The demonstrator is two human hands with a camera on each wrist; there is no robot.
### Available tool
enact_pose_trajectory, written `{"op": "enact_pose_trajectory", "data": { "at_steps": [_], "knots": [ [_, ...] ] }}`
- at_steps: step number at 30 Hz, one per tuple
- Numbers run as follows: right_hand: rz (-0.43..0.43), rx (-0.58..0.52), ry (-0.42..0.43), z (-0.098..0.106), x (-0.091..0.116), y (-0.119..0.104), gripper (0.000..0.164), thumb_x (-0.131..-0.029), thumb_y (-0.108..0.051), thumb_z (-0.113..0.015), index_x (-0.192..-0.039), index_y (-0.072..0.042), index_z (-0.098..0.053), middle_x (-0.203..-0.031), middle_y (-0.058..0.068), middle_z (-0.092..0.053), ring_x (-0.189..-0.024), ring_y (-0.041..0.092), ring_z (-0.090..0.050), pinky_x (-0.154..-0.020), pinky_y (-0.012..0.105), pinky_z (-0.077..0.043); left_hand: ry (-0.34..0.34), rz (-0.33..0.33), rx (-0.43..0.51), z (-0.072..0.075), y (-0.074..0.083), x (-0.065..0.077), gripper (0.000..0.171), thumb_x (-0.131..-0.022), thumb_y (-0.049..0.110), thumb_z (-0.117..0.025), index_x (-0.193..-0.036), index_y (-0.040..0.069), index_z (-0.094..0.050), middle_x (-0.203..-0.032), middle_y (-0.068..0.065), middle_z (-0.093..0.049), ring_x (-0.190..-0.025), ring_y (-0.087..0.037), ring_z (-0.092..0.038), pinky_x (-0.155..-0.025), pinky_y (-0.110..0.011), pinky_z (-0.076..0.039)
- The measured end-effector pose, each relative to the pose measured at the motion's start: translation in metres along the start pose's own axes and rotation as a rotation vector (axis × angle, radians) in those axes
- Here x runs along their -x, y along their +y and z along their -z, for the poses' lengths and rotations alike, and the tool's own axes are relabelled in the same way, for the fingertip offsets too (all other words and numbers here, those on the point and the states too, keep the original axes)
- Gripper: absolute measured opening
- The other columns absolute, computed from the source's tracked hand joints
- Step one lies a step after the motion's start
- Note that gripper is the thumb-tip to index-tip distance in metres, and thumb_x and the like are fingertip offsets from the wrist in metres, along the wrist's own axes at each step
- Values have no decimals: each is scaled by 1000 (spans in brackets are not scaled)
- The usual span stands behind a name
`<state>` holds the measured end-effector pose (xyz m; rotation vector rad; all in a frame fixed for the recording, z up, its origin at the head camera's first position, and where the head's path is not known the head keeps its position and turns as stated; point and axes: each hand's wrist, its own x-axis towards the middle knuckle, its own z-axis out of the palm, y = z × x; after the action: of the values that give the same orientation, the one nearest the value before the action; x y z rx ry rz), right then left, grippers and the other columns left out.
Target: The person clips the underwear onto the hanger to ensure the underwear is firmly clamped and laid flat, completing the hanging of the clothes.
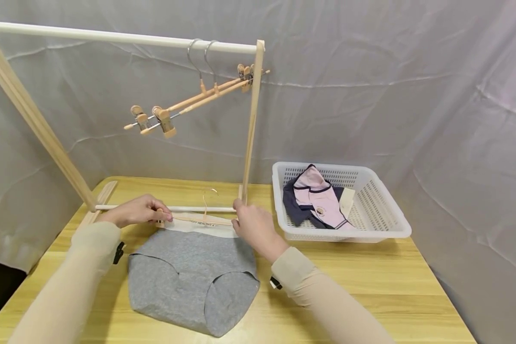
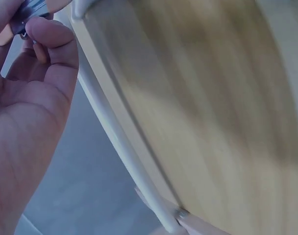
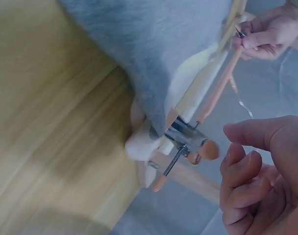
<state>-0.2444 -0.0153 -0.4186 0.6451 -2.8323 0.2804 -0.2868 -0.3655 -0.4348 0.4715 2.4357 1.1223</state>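
Grey briefs (image 1: pixel 191 274) with a white printed waistband (image 1: pixel 189 225) lie spread on the table below a wooden clip hanger (image 1: pixel 204 219), its hook pointing away. My left hand (image 1: pixel 139 210) pinches the clip (image 2: pixel 29 17) at the hanger's left end between thumb and fingers. At the other end, a clip (image 3: pixel 186 132) bites on the waistband's corner. My right hand (image 3: pixel 261 171) is just beside that clip, fingers loosely bent and holding nothing, a gap showing between thumb and clip. In the head view this hand covers the hanger's right end.
A wooden rack (image 1: pixel 253 119) stands at the back left, two clip hangers (image 1: pixel 202 98) hanging from its white top rail (image 1: pixel 112 36). Its lower rail (image 1: pixel 185 209) runs just behind the briefs. Right of it, a white basket (image 1: pixel 382 205) holds pink and navy clothing (image 1: pixel 318 198).
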Motion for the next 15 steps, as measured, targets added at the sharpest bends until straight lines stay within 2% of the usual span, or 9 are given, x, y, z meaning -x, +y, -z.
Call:
{"op": "enact_pose_trajectory", "data": {
  "at_steps": [5,7,12,15],
  "knots": [
    [-16,82,-40,-5,-3,0,19,-96,-27,-79,-88,-12,-71,-79,11,-76,-67,31,-73,-51,44,-55,4,-26,-9,-7,6,-11,21,-104,15,-69,-109,-1,-81,-111,-15,-78,-67,-8,-48,-63,-24,-41],
    [-18,125,-67,-7,-5,1,22,-96,-29,-79,-82,-12,-74,-79,9,-76,-68,29,-73,-53,44,-56,26,-21,-4,-11,6,-14,20,-105,14,-69,-109,-2,-81,-108,-17,-78,-70,-9,-51,-64,-24,-44],
    [-2,204,-91,-14,-7,2,16,-95,-25,-80,-85,-13,-79,-82,8,-78,-71,27,-74,-54,42,-58,121,-26,23,-23,2,-16,16,-104,11,-70,-110,-2,-77,-90,-14,-71,-71,-16,-59,-62,-29,-50],
    [15,226,-100,-18,-6,5,15,-95,-26,-82,-88,-12,-80,-84,8,-79,-72,27,-75,-55,42,-59,182,-35,17,-32,0,-16,16,-102,10,-73,-114,0,-73,-91,-12,-67,-75,-18,-61,-63,-30,-52]
  ]
}}
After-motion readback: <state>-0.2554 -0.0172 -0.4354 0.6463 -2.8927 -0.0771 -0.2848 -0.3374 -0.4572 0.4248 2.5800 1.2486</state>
